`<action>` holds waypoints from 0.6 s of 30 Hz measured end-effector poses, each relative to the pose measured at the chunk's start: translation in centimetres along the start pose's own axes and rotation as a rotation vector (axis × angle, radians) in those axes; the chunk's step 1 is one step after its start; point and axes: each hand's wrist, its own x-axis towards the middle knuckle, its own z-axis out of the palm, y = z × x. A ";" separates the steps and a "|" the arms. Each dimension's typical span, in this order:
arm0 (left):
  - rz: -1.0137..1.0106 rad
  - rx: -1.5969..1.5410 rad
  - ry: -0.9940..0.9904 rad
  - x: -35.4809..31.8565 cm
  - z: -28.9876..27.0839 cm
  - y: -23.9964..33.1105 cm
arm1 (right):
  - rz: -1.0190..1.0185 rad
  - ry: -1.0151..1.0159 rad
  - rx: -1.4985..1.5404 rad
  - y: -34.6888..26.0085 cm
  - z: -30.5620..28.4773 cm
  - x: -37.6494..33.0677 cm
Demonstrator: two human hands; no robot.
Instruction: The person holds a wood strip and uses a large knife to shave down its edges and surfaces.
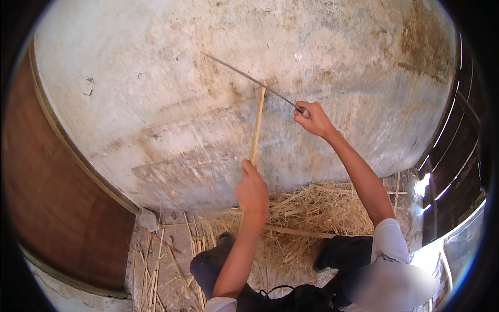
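Steadily, a person's left hand [252,190] holds a pale wooden stick [257,125] near the center of the frame, the grip curled closed around its lower end. To the right, the right hand [314,120] has its grip wrapped firmly about the handle of a long, thin blade [234,69], which slants toward the upper left and crosses the stick just below its tip; whether the two touch cannot be told. A stained, pale wall [171,104] fills the upper frame. A heap of straw-like shavings [317,208] lies at its foot, lower center, with loose sticks [156,270] scattered at lower left beside a brown panel [67,197].
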 end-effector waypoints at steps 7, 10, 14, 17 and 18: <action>-0.008 0.035 0.004 0.0 0.0 -0.7 | 0.056 -0.020 -0.052 -1.7 0.3 0.8; 0.000 0.039 0.010 -0.1 0.0 -0.3 | -0.035 0.029 0.039 -1.2 0.4 0.6; -0.011 -0.009 -0.033 -0.3 0.5 0.6 | 0.037 -0.047 -0.188 2.2 0.1 0.9; -0.016 0.059 0.009 0.0 0.0 -0.7 | 0.112 -0.014 -0.098 -1.6 1.2 1.6; -0.019 0.068 0.010 0.0 -0.1 -0.8 | 0.063 0.006 -0.048 -2.1 1.3 1.4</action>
